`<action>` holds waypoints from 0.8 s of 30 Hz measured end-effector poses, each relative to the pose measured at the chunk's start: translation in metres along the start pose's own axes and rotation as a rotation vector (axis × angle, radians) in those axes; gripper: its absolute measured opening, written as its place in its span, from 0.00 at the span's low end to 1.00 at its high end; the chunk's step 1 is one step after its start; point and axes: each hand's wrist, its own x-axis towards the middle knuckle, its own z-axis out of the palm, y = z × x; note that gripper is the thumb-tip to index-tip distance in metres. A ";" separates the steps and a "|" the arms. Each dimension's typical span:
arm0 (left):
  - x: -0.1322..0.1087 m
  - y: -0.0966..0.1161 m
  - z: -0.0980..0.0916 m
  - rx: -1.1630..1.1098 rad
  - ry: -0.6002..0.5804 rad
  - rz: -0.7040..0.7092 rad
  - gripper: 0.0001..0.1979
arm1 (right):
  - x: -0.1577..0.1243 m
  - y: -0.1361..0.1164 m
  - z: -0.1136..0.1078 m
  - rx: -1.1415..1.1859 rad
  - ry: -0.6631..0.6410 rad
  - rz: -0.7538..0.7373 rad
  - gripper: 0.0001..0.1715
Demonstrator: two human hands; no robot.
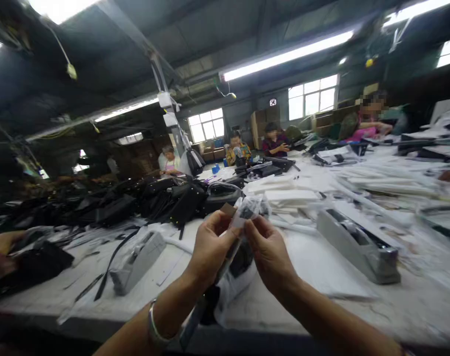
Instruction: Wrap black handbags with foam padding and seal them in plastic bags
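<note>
My left hand (210,247) and my right hand (267,249) are raised together over the near edge of the long white table (321,267). Both pinch the top of a clear plastic bag (247,210) with a dark item inside; a brown tag shows at its upper left. The bag hangs down between my wrists toward a black and white bundle (228,287) on the table. A silver bangle (156,329) sits on my left wrist.
A grey tape dispenser (138,262) lies left of my hands, another (358,244) to the right. Black bags (165,198) are heaped at the left, stacks of white sheets (284,190) at the right. Several seated people work at the far end. Another person's hand (2,242) shows at far left.
</note>
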 end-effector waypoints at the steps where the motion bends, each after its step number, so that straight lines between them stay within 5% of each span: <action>1: 0.000 -0.001 0.002 0.002 0.024 0.016 0.13 | 0.000 0.001 0.002 -0.021 0.009 -0.015 0.18; 7: 0.002 -0.002 0.009 0.095 0.091 0.086 0.12 | 0.007 0.007 0.005 -0.127 0.064 -0.102 0.17; 14: 0.005 0.025 0.000 0.276 -0.024 0.124 0.10 | 0.010 0.003 0.005 -0.108 0.026 -0.102 0.16; 24: -0.005 0.026 0.010 1.577 0.140 0.696 0.16 | 0.015 0.008 0.008 -0.078 0.038 -0.066 0.15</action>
